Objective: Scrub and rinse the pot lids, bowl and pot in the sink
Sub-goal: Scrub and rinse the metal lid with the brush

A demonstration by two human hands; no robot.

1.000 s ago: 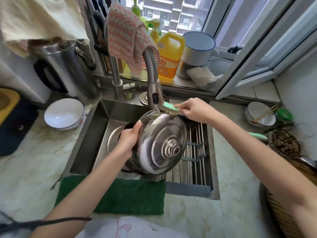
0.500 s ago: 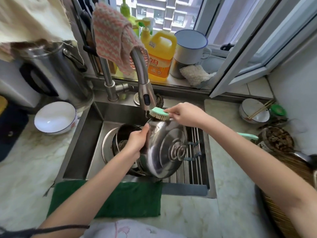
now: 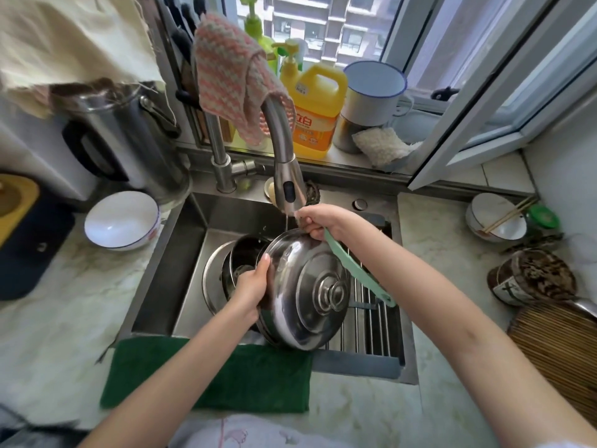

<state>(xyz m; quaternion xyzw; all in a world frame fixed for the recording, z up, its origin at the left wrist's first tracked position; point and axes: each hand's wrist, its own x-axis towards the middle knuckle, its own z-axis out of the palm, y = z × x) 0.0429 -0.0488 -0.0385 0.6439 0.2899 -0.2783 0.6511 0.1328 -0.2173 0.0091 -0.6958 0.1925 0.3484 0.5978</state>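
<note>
Over the sink point(image 3: 193, 279), the left hand point(image 3: 250, 286) grips the left rim of a domed, shiny steel pot lid point(image 3: 307, 292), held tilted on edge with its ringed knob facing near. The right hand point(image 3: 323, 221), under the faucet head point(image 3: 289, 189), clasps a mint-green brush point(image 3: 355, 270) at the lid's far rim, handle trailing right. A thin stream of water falls just left of it. A dark pot point(image 3: 245, 253) sits behind the lid.
</note>
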